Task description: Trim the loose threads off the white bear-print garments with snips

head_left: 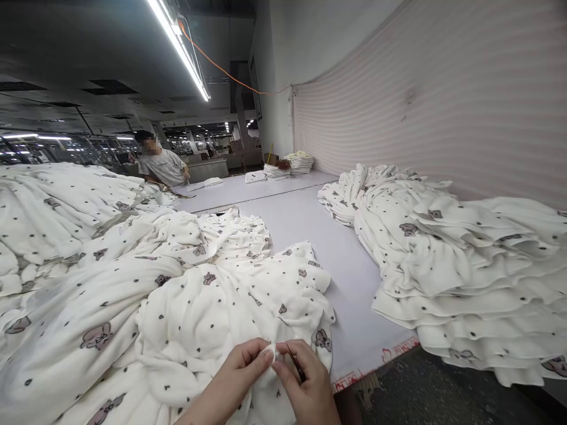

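Printed white fabric (195, 313), with small dark dots and pinkish-grey animal figures, lies heaped in front of me. My left hand (245, 366) pinches a small edge of this fabric between thumb and fingers. Close beside it, my right hand (308, 381) grips the same edge at the fingertips. A slim dark pointed tool (296, 361), perhaps thread snips, is tucked in the right hand; its full shape is hidden by the fingers. Both hands are closed, nearly touching, just above the heap near the table's front edge.
Another stack of the printed fabric (443, 254) hangs over the right table edge. More lies piled at left (57, 218). The pale table (305, 218) runs back to folded stacks (299, 162). A person (162, 165) stands at the far left side. A pink striped sheet (420, 100) covers the wall.
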Demonstrator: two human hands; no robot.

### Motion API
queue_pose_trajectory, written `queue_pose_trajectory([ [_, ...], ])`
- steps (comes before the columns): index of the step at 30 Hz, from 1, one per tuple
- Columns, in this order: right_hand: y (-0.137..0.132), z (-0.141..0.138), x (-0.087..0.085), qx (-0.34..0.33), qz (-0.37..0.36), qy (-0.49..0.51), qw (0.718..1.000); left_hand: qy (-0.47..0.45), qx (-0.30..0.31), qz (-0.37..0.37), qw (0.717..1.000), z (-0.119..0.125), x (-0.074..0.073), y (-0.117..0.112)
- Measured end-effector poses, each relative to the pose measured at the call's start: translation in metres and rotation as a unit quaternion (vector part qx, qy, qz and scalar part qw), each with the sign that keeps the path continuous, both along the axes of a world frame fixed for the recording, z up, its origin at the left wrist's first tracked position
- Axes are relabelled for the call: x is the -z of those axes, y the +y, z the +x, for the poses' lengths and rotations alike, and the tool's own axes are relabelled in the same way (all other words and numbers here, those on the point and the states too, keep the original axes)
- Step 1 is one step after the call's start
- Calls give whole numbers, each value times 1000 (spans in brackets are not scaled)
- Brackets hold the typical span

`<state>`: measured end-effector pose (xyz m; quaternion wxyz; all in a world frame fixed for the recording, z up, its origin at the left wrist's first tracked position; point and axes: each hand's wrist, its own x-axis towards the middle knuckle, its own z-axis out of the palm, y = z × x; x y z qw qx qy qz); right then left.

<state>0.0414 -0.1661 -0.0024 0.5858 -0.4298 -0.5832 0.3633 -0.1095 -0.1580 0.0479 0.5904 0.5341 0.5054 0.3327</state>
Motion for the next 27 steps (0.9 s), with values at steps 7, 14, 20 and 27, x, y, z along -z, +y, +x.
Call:
queue_pose_trajectory([
  [7,-1,-8,7,39,-21,-35,998,178,10,67,982,-2,-3,-2],
  [14,-1,0,6,41,-85,20,995,72,-54,29,996,6,-2,-4],
  [20,-5,10,9,9,-48,16,999,-47,-72,21,996,10,18,-2],
  [27,2,7,10,6,-79,40,996,-30,-44,21,998,9,16,2],
])
